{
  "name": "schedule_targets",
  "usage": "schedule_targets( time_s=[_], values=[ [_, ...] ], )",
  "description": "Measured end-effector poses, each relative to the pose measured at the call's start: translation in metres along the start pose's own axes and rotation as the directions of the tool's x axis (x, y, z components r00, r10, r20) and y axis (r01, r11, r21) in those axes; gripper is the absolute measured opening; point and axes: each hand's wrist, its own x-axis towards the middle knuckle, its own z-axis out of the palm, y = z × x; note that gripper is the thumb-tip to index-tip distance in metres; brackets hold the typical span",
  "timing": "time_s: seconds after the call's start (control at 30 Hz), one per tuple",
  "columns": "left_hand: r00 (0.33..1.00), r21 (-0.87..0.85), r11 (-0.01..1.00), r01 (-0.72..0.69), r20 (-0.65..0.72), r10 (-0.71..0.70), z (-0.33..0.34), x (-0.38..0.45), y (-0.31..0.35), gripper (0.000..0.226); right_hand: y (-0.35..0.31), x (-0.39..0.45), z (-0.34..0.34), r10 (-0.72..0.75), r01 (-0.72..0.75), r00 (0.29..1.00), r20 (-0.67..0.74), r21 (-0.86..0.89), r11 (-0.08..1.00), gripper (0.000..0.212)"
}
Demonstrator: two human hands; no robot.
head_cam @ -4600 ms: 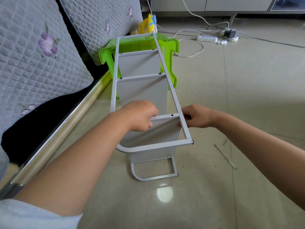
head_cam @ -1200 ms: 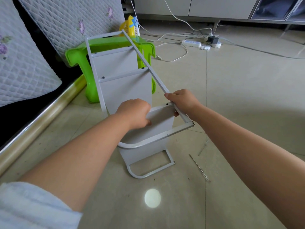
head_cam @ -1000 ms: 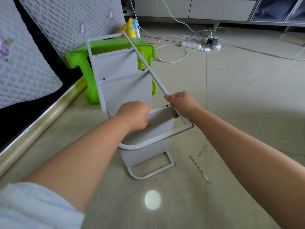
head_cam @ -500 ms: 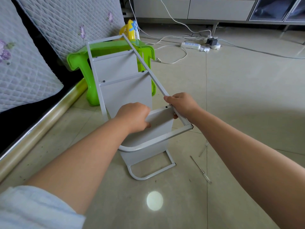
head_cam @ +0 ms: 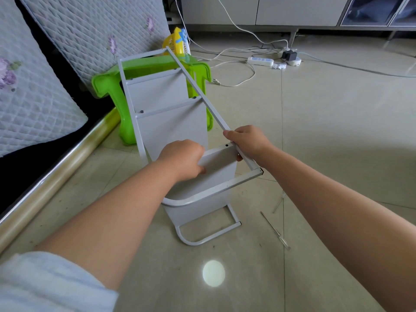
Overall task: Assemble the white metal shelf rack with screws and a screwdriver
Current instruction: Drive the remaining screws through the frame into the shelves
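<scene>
I see the white metal shelf rack point(head_cam: 171, 122) lying tilted on the tiled floor point(head_cam: 337, 136), its far end propped on a green plastic stool point(head_cam: 126, 73) near the sofa side, its curved foot loop down on the tiles closest to me. My left hand point(head_cam: 182, 159) is curled around the near shelf panel point(head_cam: 219, 159), fingers wrapped over its upper edge. My right hand point(head_cam: 248, 140) grips the rack's right side rail point(head_cam: 198, 88) just where that panel meets it, thumb on top of the rail; a dark screw hole shows in the panel edge just beside the fingers. A slim screwdriver point(head_cam: 275, 230) lies on the floor to the right of the rack's foot, apart from both hands. Farther off, a white power strip point(head_cam: 261, 61) with trailing cables sits near the low cabinet point(head_cam: 258, 10).
</scene>
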Motion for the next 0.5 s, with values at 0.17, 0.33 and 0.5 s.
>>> schedule_targets(
  time_s=[0.17,0.33,0.5],
  values=[
    [1.0,0.01,1.0,0.012,0.014,-0.012,-0.0013,-0.001,0.0001,0.041,0.0004,0.0004,0.0017,0.003,-0.003,1.0,0.002,0.011,1.0,0.041],
    [1.0,0.014,1.0,0.001,0.018,-0.001,-0.0021,-0.0009,0.0014,0.033,0.0022,0.0017,0.0,0.009,-0.009,1.0,0.004,0.004,1.0,0.041],
    [1.0,0.017,1.0,0.001,0.018,-0.002,-0.0017,-0.001,0.0017,0.032,0.0025,0.0015,-0.0002,0.005,-0.005,1.0,0.006,-0.015,1.0,0.038]
  ],
)
